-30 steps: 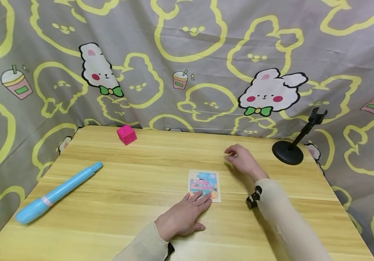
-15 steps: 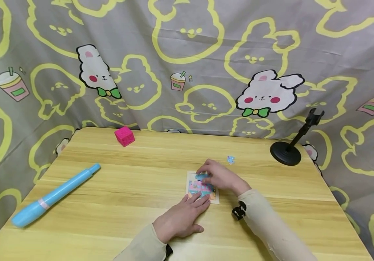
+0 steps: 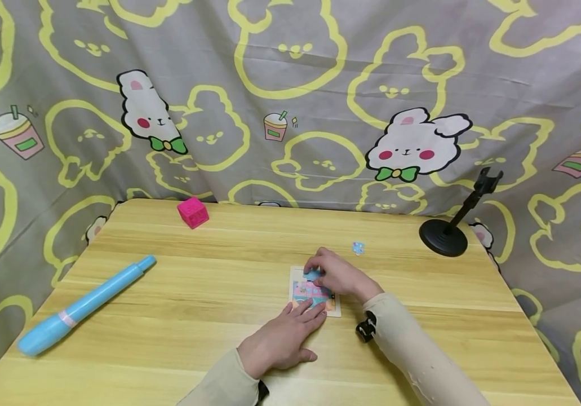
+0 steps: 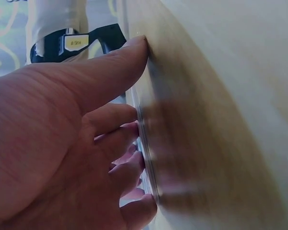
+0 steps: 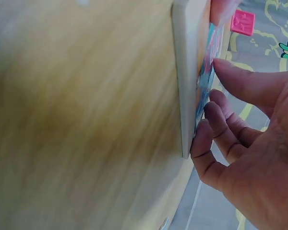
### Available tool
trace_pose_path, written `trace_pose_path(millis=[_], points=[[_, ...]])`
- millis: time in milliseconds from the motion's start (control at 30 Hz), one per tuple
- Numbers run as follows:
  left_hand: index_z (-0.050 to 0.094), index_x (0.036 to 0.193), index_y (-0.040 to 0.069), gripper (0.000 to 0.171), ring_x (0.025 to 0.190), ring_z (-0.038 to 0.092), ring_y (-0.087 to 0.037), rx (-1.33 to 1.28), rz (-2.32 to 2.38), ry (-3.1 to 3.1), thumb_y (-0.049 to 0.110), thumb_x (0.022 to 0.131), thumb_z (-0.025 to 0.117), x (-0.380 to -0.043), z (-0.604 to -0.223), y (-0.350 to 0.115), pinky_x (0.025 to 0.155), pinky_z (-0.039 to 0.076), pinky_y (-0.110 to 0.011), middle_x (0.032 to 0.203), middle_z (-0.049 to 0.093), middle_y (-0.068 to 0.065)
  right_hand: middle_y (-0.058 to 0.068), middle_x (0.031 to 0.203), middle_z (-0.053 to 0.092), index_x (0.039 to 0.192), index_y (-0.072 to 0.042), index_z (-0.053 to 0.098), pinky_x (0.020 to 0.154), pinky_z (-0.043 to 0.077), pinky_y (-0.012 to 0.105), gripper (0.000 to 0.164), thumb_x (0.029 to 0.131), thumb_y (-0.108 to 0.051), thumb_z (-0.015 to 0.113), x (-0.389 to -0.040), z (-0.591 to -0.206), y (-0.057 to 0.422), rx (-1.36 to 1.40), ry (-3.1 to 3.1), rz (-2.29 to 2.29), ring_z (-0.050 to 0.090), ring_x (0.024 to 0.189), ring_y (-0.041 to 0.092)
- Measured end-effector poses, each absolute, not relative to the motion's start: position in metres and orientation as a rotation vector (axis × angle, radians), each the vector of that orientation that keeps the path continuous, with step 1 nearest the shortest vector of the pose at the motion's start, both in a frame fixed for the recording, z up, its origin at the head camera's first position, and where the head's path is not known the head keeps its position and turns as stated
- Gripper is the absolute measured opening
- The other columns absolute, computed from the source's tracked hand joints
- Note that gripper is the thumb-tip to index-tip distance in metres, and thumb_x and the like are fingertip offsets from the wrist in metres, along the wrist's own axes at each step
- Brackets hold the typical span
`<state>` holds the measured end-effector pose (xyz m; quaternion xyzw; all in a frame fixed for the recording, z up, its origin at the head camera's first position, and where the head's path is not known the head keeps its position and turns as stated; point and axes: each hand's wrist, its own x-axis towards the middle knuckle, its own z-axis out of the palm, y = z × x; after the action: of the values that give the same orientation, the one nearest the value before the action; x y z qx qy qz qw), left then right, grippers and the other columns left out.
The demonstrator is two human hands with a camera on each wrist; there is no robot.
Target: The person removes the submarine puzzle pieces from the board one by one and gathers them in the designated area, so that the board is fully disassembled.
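Head view, puzzle: the puzzle (image 3: 306,290) lies flat on the desk (image 3: 168,338), lower middle of the frame, partly covered by both hands.
Head view, left hand: the left hand (image 3: 280,341) rests with straight fingers across the puzzle's lower edge, grasping nothing, probably to keep it from sliding.
Head view, right hand: the right hand (image 3: 343,275) has bent fingers and thumb on the puzzle's upper part; I cannot tell whether they pinch anything. Such bent fingers suit handling something small.
Loose piece: the piece (image 3: 358,248) lies right of centre, just above the right hand, seemingly within easy reach.
Surroundings: the cube (image 3: 193,212) at centre left, the stick (image 3: 87,301) lower left and the stand (image 3: 443,237) at right sit well apart from the puzzle, perhaps to give the hands room.
Left wrist view: the palm fills the left side, fingers lower middle; the puzzle is hard to make out.
Right wrist view: the puzzle shows edge-on, upper middle, with right thumb and fingertips spaced along its face.
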<state>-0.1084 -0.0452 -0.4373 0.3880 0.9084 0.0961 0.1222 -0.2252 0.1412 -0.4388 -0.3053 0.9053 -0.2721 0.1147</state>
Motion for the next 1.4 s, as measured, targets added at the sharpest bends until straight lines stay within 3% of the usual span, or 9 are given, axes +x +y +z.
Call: trace_pose_path(millis=[267, 400, 967, 1200, 1400], points=[[0.040, 0.151, 0.012, 0.075, 0.146, 0.020, -0.022, 1.130, 0.297, 2.648, 0.043, 0.089, 0.069, -0.1084, -0.4379, -0.0459, 0.114, 0.026, -0.046, 0.160, 0.024, 0.003, 0.003, 0.103, 0.052, 0.101, -0.013, 0.069, 0.086, 0.044, 0.039, 0.021, 0.087, 0.003, 0.068, -0.2266, -0.4415, 0.1411, -0.901, 2.632, -0.818, 0.048, 0.095, 0.022], [0.040, 0.151, 0.012, 0.075, 0.146, 0.020, -0.022, 1.129, 0.291, 2.648, 0.043, 0.089, 0.069, -0.1085, -0.4373, -0.0457, 0.114, 0.026, -0.046, 0.160, 0.024, 0.003, 0.003, 0.104, 0.055, 0.108, -0.011, 0.067, 0.090, 0.045, 0.040, 0.024, 0.087, 0.002, 0.069, -0.2267, -0.4419, 0.1411, -0.870, 2.643, -0.807, 0.050, 0.099, 0.021], [0.040, 0.151, 0.011, 0.074, 0.146, 0.020, -0.022, 1.131, 0.297, 2.646, 0.041, 0.090, 0.068, -0.1078, -0.4372, -0.0463, 0.114, 0.026, -0.046, 0.160, 0.025, 0.002, 0.003, 0.103, 0.053, 0.106, -0.013, 0.066, 0.088, 0.043, 0.041, 0.024, 0.088, 0.003, 0.067, -0.2276, -0.4403, 0.1422, -0.900, 2.622, -0.829, 0.047, 0.098, 0.023], [0.039, 0.152, 0.011, 0.074, 0.146, 0.021, -0.023, 1.118, 0.295, 2.631, 0.041, 0.091, 0.067, -0.1086, -0.4365, -0.0462, 0.114, 0.026, -0.045, 0.160, 0.025, 0.003, 0.001, 0.094, 0.058, 0.106, -0.007, 0.064, 0.080, 0.048, 0.037, 0.022, 0.089, 0.008, 0.063, -0.2317, -0.4430, 0.1444, -0.833, 2.631, -0.905, 0.054, 0.087, 0.018], [0.039, 0.152, 0.011, 0.074, 0.146, 0.021, -0.023, 1.124, 0.306, 2.630, 0.041, 0.091, 0.068, -0.1085, -0.4372, -0.0465, 0.114, 0.026, -0.045, 0.160, 0.025, 0.003, -0.001, 0.087, 0.058, 0.098, -0.010, 0.064, 0.076, 0.048, 0.034, 0.015, 0.093, 0.003, 0.060, -0.2318, -0.4385, 0.1486, -0.741, 2.635, -0.936, 0.054, 0.082, 0.016]])
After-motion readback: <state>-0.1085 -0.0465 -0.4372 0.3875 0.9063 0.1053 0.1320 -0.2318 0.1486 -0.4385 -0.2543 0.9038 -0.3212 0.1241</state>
